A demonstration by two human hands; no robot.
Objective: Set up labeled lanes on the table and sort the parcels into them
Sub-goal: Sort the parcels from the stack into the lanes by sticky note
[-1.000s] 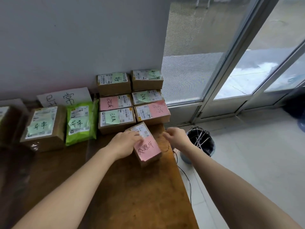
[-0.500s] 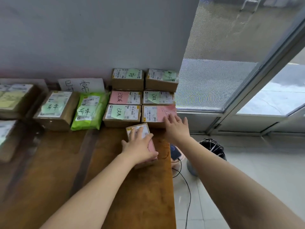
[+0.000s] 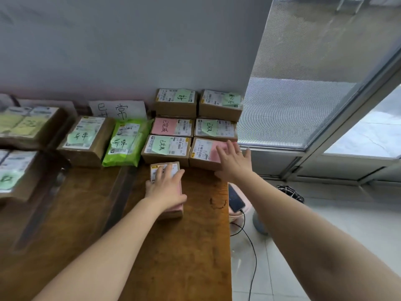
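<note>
My right hand [image 3: 233, 164] moved onto the pink-noted cardboard box [image 3: 201, 149]; left hand [image 3: 166, 190] presses the one unplaced brown parcel [image 3: 154, 171]; grips released.

A wooden table [image 3: 195, 257] stands against a grey wall [image 3: 130, 51]. Right of the table, large windows [image 3: 303, 94] meet pale floor tiles [image 3: 358, 209].

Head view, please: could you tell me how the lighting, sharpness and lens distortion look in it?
Head view: daylight through the window brightens the right side, and the table darkens leftward; the left-edge parcels are smeared, while the green-noted box in the middle reads crisply; the window frame bows slightly, which is wide-angle distortion.
</note>
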